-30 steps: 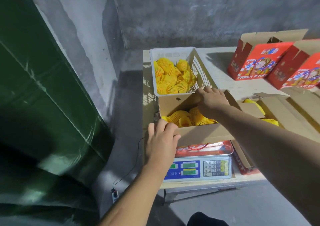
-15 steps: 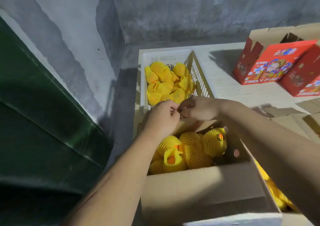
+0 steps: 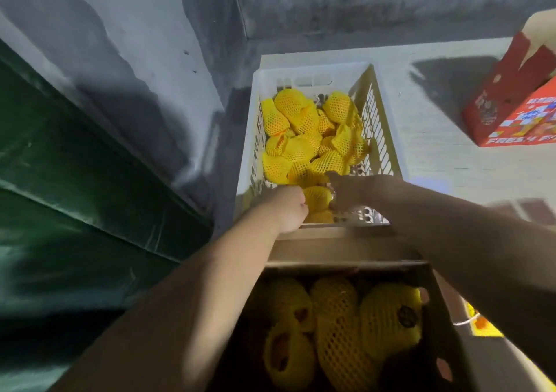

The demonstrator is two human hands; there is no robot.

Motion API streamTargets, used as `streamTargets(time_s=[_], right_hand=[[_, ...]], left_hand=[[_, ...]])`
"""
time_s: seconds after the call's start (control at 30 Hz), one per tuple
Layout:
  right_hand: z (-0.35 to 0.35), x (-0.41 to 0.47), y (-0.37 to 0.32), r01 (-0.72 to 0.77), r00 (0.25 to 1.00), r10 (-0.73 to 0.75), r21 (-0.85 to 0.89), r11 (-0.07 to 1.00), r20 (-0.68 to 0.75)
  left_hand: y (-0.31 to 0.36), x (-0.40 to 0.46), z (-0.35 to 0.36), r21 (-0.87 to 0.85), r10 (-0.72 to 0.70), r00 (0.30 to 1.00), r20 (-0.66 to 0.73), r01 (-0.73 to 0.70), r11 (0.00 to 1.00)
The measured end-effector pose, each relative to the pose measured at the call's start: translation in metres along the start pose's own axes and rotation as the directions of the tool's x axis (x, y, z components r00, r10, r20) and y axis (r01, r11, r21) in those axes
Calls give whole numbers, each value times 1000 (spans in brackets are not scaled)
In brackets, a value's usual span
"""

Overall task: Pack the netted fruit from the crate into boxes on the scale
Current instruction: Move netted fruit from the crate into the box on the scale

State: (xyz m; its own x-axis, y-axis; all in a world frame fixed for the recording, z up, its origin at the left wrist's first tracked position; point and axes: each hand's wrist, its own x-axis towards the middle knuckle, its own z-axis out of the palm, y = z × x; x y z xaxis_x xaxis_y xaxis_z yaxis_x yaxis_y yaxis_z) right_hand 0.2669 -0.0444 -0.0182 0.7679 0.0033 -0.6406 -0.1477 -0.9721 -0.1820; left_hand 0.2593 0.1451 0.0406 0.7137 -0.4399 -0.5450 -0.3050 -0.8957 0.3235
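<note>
A white slatted crate (image 3: 313,74) on the table holds several fruits in yellow foam nets (image 3: 304,138). Both my hands reach into its near end. My left hand (image 3: 290,209) and my right hand (image 3: 346,193) press on either side of one netted fruit (image 3: 317,199) and hold it between them. Nearer to me an open brown cardboard box (image 3: 340,254) holds several netted fruits (image 3: 388,319) in shadow. The scale under the box is out of sight.
A red printed fruit box (image 3: 517,102) stands at the right on the pale table (image 3: 451,156). Grey concrete wall rises behind, and a dark green panel (image 3: 75,187) fills the left. A gap lies between the table and the wall on the left.
My head has moved forward and down over the box. Both hands have gone from the box's far flap into the crate and closed around one netted fruit.
</note>
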Motion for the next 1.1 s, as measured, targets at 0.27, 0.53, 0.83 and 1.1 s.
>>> streamTargets(time_s=[0.27, 0.53, 0.83, 1.1], right_hand=[[50, 50, 10, 197, 980, -196, -122, 973, 19], [44, 58, 4, 179, 983, -170, -160, 971, 65], [32, 55, 3, 283, 953, -215, 374, 883, -213], [28, 49, -2, 101, 947, -322, 930, 353, 19]], left_hand=[[-3, 54, 11, 151, -7, 986, 166, -18, 988], [-17, 65, 27, 159, -181, 951, 252, 143, 977], [-18, 61, 29, 33, -198, 962, 187, 195, 980], [-31, 59, 35, -429, -40, 981, -192, -47, 902]])
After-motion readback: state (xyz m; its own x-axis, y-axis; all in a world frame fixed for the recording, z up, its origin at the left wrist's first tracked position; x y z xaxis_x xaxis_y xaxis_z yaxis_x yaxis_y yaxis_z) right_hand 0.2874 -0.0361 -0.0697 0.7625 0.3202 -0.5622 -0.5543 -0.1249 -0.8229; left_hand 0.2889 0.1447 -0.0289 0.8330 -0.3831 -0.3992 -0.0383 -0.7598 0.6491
